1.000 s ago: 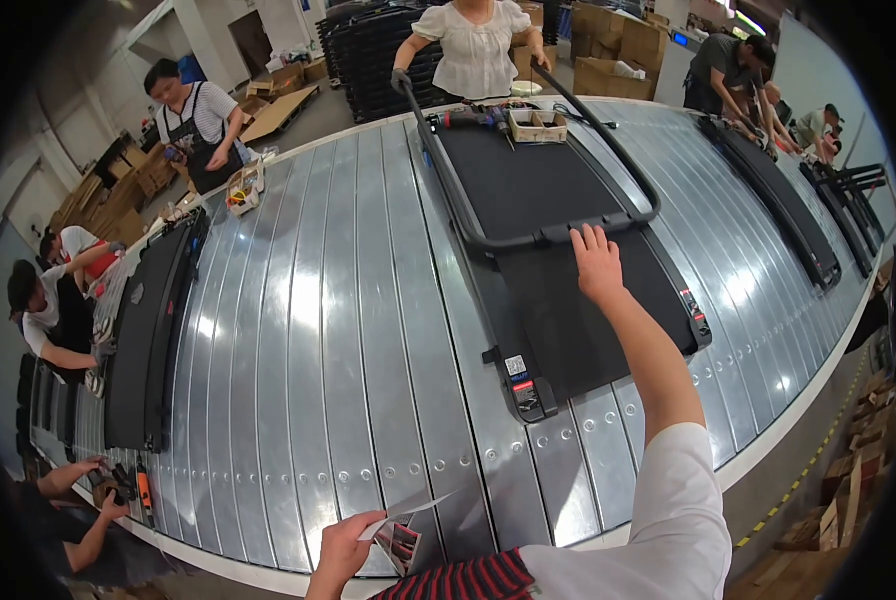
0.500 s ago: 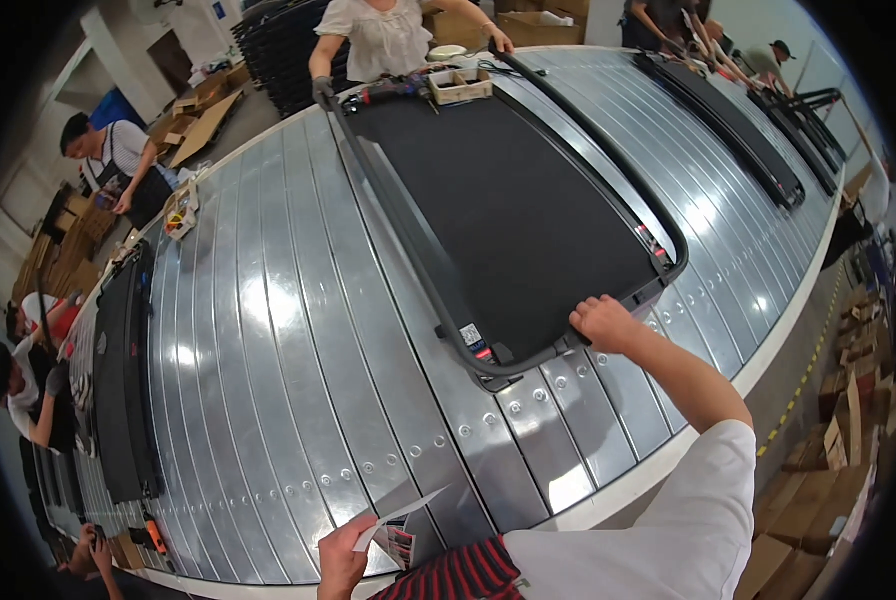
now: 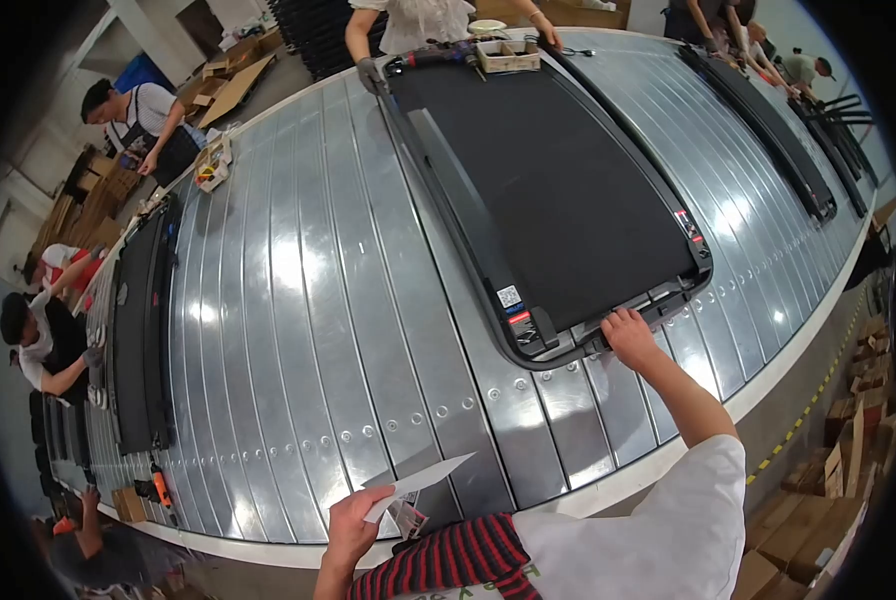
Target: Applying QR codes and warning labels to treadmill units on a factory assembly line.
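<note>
My left hand [image 3: 352,522], low in the view near the table's edge, is closed on a white sheet of paper [image 3: 426,480]. A second printed piece hangs beneath the sheet; what it is I cannot make out. My right hand [image 3: 628,336] has its fingers wrapped over the near end of a large black rectangular frame [image 3: 560,357]. The frame surrounds a flat black panel [image 3: 558,190] and lies around its border. At the far end, a co-worker's gloved hand [image 3: 370,76] touches the frame's left corner, and the other hand is at its right side.
The ribbed metal table [image 3: 298,330] curves across the view. A parts tray [image 3: 509,54] stands at the panel's far end, another bin [image 3: 212,164] at the far left. Black assemblies [image 3: 144,335] lie to either side. An orange power tool [image 3: 162,488] is at left; cardboard boxes [image 3: 818,500] fill the right floor.
The black frame has come down around the panel, its near end now lower. My right hand stays on its edge. My left hand keeps the paper, tilted a little differently. The view has shifted.
</note>
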Demonstrator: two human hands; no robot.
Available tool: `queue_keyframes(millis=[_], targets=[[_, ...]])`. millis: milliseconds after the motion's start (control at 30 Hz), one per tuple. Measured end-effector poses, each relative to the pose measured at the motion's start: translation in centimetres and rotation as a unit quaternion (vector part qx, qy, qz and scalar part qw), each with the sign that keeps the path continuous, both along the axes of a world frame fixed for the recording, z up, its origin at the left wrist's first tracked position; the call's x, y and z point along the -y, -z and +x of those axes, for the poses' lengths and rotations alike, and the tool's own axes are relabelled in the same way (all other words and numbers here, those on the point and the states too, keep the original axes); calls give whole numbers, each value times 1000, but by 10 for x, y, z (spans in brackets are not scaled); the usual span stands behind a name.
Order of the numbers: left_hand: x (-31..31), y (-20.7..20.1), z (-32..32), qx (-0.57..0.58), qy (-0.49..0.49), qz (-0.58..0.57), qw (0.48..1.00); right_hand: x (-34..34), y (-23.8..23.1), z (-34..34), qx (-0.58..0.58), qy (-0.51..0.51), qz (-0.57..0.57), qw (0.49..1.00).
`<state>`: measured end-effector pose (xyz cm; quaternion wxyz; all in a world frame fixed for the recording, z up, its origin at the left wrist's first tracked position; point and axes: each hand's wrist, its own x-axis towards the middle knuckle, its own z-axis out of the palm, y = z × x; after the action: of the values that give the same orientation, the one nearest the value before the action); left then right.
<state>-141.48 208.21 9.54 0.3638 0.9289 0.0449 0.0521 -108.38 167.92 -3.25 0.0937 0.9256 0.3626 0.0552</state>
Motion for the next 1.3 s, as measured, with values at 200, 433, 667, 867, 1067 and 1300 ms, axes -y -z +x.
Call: queue_keyframes(millis=[200,433,667,867,1067,1300], targets=[[-6,-13,1,23,-63,-2,998,-71,-77,-59,-107,3,212,971],[-32,-53,-5,155,-132,45,978,-188,-191,-184,-396,-205,430,785],[-38,-91,-65,92,-98,-146,980,-267,-195,-260,-248,-230,448,828],[-64,-78,-108,122,-84,-388,909,-286,-183,-301,-518,-118,445,720],[-65,-28,-123,109,-63,-456,881,-315,-151,-365,-503,-24,674,540],[-107,102,-134,22,-253,-421,871,-282,-82,-427,-349,39,593,725]])
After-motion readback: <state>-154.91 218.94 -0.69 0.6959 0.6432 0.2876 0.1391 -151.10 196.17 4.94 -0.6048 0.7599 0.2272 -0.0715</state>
